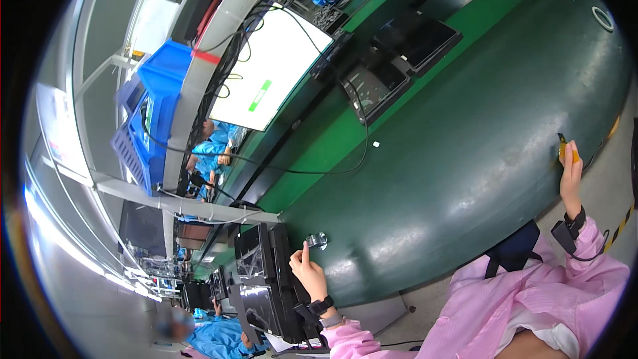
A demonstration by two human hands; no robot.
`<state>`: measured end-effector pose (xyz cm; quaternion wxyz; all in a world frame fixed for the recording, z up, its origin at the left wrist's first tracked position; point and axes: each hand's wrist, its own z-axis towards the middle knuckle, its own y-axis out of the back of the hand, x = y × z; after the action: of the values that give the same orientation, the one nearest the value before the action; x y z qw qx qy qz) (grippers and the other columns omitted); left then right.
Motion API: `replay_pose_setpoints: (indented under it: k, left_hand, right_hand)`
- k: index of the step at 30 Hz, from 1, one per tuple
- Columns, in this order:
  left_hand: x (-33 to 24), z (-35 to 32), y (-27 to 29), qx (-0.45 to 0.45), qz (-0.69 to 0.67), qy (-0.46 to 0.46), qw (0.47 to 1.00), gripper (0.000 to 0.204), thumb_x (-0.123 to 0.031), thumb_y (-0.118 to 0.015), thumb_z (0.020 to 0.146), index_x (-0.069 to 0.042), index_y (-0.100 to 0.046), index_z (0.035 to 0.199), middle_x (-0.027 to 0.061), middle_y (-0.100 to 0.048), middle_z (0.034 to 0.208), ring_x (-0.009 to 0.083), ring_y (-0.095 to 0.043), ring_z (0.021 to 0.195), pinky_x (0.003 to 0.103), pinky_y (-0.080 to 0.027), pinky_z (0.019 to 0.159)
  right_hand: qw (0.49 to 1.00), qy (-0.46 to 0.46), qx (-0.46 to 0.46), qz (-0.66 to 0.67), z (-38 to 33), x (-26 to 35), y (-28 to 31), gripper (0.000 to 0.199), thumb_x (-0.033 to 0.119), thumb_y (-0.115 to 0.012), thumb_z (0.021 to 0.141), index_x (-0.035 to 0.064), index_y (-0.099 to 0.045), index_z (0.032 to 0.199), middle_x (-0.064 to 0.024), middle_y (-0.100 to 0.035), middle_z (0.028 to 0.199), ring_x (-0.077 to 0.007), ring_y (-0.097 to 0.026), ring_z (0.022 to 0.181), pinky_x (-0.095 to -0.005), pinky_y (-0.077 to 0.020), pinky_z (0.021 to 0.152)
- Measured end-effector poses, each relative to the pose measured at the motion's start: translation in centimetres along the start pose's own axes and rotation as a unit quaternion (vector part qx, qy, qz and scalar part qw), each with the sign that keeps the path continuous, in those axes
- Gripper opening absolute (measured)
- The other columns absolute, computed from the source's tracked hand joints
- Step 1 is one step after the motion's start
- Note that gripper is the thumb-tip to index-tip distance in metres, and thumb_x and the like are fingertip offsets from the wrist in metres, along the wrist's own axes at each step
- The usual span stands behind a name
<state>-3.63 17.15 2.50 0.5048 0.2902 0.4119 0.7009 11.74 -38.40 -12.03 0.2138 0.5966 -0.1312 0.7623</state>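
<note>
My right hand (570, 176) is closed around a yellow utility knife (569, 153) at the right side of the green work table (438, 179). The knife's dark tip points toward the far side, over the tabletop. My left hand (309, 276) is at the table's left end with its index finger stretched out and nothing visible in its grasp. Just beyond that fingertip lies a small, shiny, clear-and-dark item (318, 240), its kind too small to tell. Whether the finger touches it, I cannot tell. Close by on the left are stacked black flat panels (256, 256).
A green conveyor line carries black panels (419, 36) beyond the table. A lit monitor (269, 70) hangs at the far left, a black cable (319, 171) looping from it. Blue bins (163, 86) sit by the frame. A tape ring (602, 18) lies far right. People in blue work nearby.
</note>
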Motion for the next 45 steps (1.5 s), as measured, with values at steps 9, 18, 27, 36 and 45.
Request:
replay_pose_setpoints:
  k: [9, 18, 27, 36, 45]
  left_hand:
    - [6.3, -0.4, -5.7, -0.041, 0.057, 0.052, 0.996, 0.050, 0.008, -0.053, 0.069, -0.014, -0.065, 0.112, 0.0086, -0.049, 0.090, 0.0278, -0.048, 0.087, 0.039, -0.038, 0.073]
    - [6.3, 2.1, -2.9, -0.010, 0.145, 0.053, 0.988, 0.038, -0.002, -0.053, 0.073, -0.019, -0.071, 0.102, 0.0029, -0.056, 0.092, 0.0243, -0.052, 0.092, 0.042, -0.042, 0.076]
    - [7.7, -0.6, -6.2, 0.006, 0.132, 0.063, 0.989, 0.043, 0.000, -0.055, 0.074, -0.023, -0.069, 0.107, 0.0028, -0.053, 0.091, 0.0244, -0.050, 0.090, 0.040, -0.039, 0.075]
    - [-1.7, 4.6, -3.1, -0.098, -0.172, 0.064, 0.978, 0.045, 0.006, -0.049, 0.072, -0.010, -0.068, 0.109, 0.0099, -0.055, 0.089, 0.0232, -0.056, 0.082, 0.034, -0.044, 0.072]
    - [-35.6, 17.2, -10.8, 0.147, -0.537, -0.089, 0.826, 0.027, -0.011, -0.051, 0.092, -0.002, -0.061, 0.116, 0.0111, -0.064, 0.108, 0.0165, -0.060, 0.095, 0.028, -0.046, 0.080]
  right_hand:
    - [0.999, 0.016, -0.017, -0.035, 0.4, -1.0, 0.4, 0.034, 0.025, -0.039, 0.100, -0.0073, -0.047, 0.091, -0.0050, -0.042, 0.073, -0.0087, -0.038, 0.068, -0.0240, -0.0387, 0.063]
    - [1.000, -0.001, 0.000, 0.008, 1.3, -2.0, 1.6, 0.034, 0.026, -0.043, 0.099, -0.0070, -0.051, 0.104, -0.0038, -0.050, 0.084, -0.0086, -0.046, 0.076, -0.0252, -0.0436, 0.069]
    - [0.998, 0.053, 0.031, -0.029, 7.4, 2.6, 4.6, 0.033, 0.035, -0.037, 0.100, 0.0055, -0.049, 0.090, 0.0039, -0.035, 0.068, -0.0054, -0.029, 0.061, -0.0215, -0.0229, 0.055]
    - [0.990, 0.132, 0.055, 0.008, 14.3, 4.9, 4.4, 0.040, 0.039, -0.029, 0.101, 0.0109, -0.037, 0.074, 0.0043, -0.032, 0.063, -0.0068, -0.029, 0.057, -0.0235, -0.0245, 0.054]
    - [0.993, 0.012, -0.025, 0.116, 27.9, -2.1, 1.9, 0.039, 0.039, -0.028, 0.101, 0.0039, -0.045, 0.099, -0.0086, -0.062, 0.077, -0.0111, -0.057, 0.065, -0.0230, -0.0457, 0.059]
